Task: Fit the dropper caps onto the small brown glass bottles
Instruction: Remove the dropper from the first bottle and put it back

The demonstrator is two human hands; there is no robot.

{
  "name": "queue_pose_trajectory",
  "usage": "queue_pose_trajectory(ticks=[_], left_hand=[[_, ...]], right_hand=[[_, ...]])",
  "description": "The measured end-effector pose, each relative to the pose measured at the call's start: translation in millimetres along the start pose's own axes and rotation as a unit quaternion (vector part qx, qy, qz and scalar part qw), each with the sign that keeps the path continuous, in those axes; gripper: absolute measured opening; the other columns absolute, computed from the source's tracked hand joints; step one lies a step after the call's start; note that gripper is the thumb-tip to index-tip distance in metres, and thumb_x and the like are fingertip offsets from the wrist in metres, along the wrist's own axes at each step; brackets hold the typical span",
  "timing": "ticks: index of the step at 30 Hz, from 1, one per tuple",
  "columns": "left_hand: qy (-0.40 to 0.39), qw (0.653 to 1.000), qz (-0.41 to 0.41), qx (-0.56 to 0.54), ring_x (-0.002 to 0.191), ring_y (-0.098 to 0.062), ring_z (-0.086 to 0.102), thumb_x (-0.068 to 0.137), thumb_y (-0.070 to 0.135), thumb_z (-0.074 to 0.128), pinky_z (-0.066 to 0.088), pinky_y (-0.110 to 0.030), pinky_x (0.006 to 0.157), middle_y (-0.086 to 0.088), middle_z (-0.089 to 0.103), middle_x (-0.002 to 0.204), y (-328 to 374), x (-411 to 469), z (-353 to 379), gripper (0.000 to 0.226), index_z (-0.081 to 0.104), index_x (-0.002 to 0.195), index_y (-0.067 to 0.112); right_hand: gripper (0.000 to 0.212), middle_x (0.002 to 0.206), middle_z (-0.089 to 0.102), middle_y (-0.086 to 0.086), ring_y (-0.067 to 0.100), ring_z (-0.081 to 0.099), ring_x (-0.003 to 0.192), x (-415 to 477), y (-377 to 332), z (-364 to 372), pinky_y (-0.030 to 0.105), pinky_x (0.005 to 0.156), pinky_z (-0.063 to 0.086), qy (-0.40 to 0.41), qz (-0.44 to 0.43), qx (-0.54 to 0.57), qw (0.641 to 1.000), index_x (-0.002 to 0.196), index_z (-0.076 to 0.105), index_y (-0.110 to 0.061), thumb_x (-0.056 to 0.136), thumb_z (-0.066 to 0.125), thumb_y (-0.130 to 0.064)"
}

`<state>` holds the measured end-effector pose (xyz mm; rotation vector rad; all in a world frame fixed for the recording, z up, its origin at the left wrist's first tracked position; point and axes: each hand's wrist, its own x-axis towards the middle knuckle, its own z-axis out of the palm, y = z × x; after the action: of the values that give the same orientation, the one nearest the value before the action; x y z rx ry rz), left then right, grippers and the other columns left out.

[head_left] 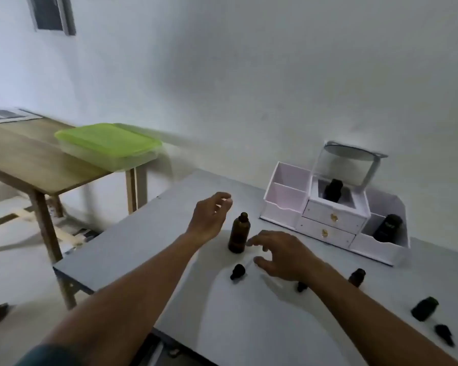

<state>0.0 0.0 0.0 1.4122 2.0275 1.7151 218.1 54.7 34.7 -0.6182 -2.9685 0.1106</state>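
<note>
An uncapped brown glass bottle (239, 233) stands upright on the grey table (148, 241). My left hand (209, 215) hovers just left of it, fingers loosely curled and holding nothing. My right hand (280, 256) hangs open just right of the bottle, above a black dropper cap (238, 271) that lies on the table with its glass pipette pointing toward my thumb. A second dropper cap (301, 286) peeks out beneath my right wrist. A smaller brown bottle (357, 277) stands to the right. Another dark bottle (425, 308) lies on its side with a dropper cap (444, 334) beside it.
A white desk organiser (333, 220) with drawers and a mirror stands at the back right, holding two dark bottles (333, 190) (388, 228). A wooden side table (37, 159) with a green-lidded box (109, 143) stands to the left, across a gap.
</note>
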Motion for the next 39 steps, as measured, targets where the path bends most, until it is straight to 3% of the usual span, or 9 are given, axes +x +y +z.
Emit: queue_pose_trajectory(ticks=[6, 13, 17, 22, 27, 30, 34, 36, 39], left_hand=[[-0.008, 0.996, -0.043, -0.079, 0.095, -0.006, 0.064, 0.093, 0.039, 0.054, 0.050, -0.023, 0.082, 0.011, 0.070, 0.103, -12, -10, 20, 0.023, 0.068, 0.109, 0.030], [-0.032, 0.988, -0.051, -0.142, 0.096, -0.009, 0.065, 0.087, 0.053, 0.047, 0.055, -0.044, 0.088, 0.011, 0.071, 0.097, -27, -15, 43, 0.037, 0.071, 0.102, 0.028], [-0.032, 0.984, -0.039, -0.171, 0.090, -0.017, 0.066, 0.088, 0.054, 0.045, 0.054, -0.048, 0.085, 0.004, 0.072, 0.091, -32, -17, 47, 0.042, 0.073, 0.097, 0.024], [-0.074, 0.977, -0.010, -0.198, 0.088, -0.028, 0.065, 0.085, 0.048, 0.054, 0.053, -0.049, 0.079, -0.006, 0.071, 0.087, -41, -15, 43, 0.037, 0.073, 0.093, 0.017], [-0.115, 0.979, 0.000, -0.169, 0.077, -0.017, 0.063, 0.071, 0.044, 0.066, 0.049, -0.031, 0.068, 0.003, 0.067, 0.077, -45, -12, 47, 0.023, 0.071, 0.083, 0.024], [-0.117, 0.980, 0.008, -0.159, 0.072, -0.013, 0.060, 0.070, 0.044, 0.065, 0.044, -0.025, 0.064, 0.002, 0.064, 0.072, -48, -10, 48, 0.023, 0.069, 0.078, 0.023], [-0.109, 0.984, 0.016, -0.139, 0.071, -0.018, 0.060, 0.071, 0.046, 0.064, 0.046, -0.033, 0.062, -0.007, 0.065, 0.073, -50, -7, 52, 0.031, 0.069, 0.078, 0.016], [-0.106, 0.985, 0.014, -0.135, 0.073, -0.024, 0.061, 0.071, 0.045, 0.064, 0.048, -0.037, 0.063, -0.011, 0.065, 0.074, -51, -6, 52, 0.032, 0.069, 0.078, 0.014], [-0.105, 0.983, 0.011, -0.150, 0.067, -0.016, 0.056, 0.070, 0.042, 0.064, 0.042, -0.030, 0.061, -0.006, 0.060, 0.067, -50, -8, 51, 0.028, 0.067, 0.073, 0.014]], right_hand=[[0.046, 0.150, 0.044, -0.009, 0.013, 0.045, 0.133, 7, -15, 31, 0.029, 0.109, 0.039, -0.060, -0.031, 0.015, 0.998, 0.142, 0.049, -0.035, 0.097, 0.057, -0.033], [0.034, 0.137, 0.058, -0.009, 0.012, 0.051, 0.121, 9, -8, 52, 0.028, 0.099, 0.040, -0.009, -0.106, 0.005, 0.994, 0.134, 0.057, -0.031, 0.100, 0.054, -0.030], [0.029, 0.112, 0.069, -0.014, 0.004, 0.060, 0.099, 6, 2, 32, 0.027, 0.087, 0.049, 0.107, -0.056, 0.121, 0.985, 0.118, 0.065, -0.033, 0.090, 0.064, -0.037], [0.028, 0.095, 0.074, -0.014, 0.007, 0.071, 0.090, 19, 6, -7, 0.022, 0.079, 0.057, 0.333, 0.017, 0.313, 0.889, 0.105, 0.072, -0.024, 0.081, 0.080, -0.012], [0.029, 0.101, 0.075, -0.002, 0.012, 0.072, 0.095, 39, 6, -18, 0.026, 0.080, 0.059, 0.419, 0.053, 0.457, 0.783, 0.111, 0.069, -0.016, 0.085, 0.075, -0.005], [0.027, 0.100, 0.076, 0.004, 0.018, 0.073, 0.094, 49, 8, -11, 0.035, 0.081, 0.061, 0.422, 0.067, 0.483, 0.765, 0.112, 0.069, -0.012, 0.086, 0.075, -0.007], [0.026, 0.097, 0.076, 0.001, 0.016, 0.073, 0.090, 57, 7, -7, 0.028, 0.071, 0.060, 0.413, 0.066, 0.486, 0.767, 0.109, 0.070, -0.014, 0.085, 0.076, -0.008], [0.025, 0.098, 0.076, 0.003, 0.018, 0.073, 0.091, 59, 6, -8, 0.030, 0.072, 0.060, 0.420, 0.059, 0.485, 0.765, 0.109, 0.070, -0.013, 0.085, 0.076, -0.007], [0.026, 0.099, 0.075, 0.009, 0.024, 0.073, 0.093, 58, 9, -14, 0.042, 0.081, 0.061, 0.450, 0.049, 0.496, 0.741, 0.111, 0.069, -0.008, 0.086, 0.075, -0.004]])
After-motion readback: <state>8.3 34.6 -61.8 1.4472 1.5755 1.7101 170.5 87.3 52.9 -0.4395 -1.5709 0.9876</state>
